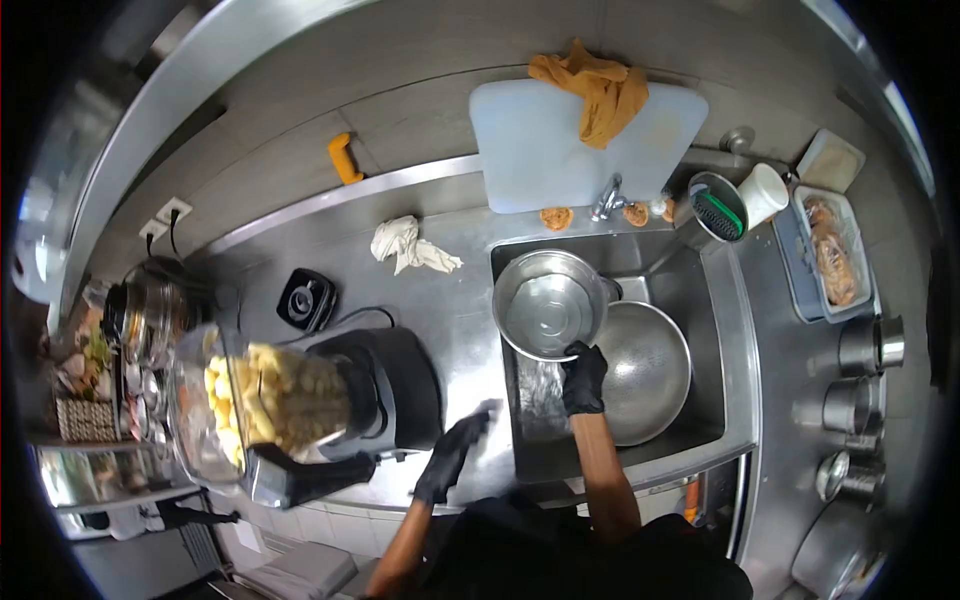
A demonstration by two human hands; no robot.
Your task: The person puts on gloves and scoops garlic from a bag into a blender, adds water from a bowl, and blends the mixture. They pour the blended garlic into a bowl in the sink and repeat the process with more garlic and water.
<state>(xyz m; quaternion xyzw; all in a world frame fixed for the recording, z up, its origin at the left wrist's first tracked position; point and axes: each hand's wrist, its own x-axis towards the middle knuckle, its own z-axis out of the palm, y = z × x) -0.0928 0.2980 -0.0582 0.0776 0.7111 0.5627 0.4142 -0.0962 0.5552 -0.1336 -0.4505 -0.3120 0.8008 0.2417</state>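
My right hand [583, 381], in a black glove, is closed on the near rim of a metal pot [506, 318] with clear water in it. The pot is held over the left part of the sink [738, 400]. Beside and partly under it, a wide metal bowl [650, 378] lies in the sink. My left hand [456, 458], also black-gloved and slightly blurred, is over the counter edge left of the sink, fingers stretched out and holding nothing. Nearest to it is a blender base [408, 385], with a clear jug [275, 395] full of pale yellow chunks.
A black lid [306, 299] and a white cloth [412, 246] lie on the counter. Behind the sink stand a faucet [606, 200] and a white cutting board [530, 145] with an orange cloth [598, 92]. Metal containers [850, 405] and a food tray [834, 255] are at right.
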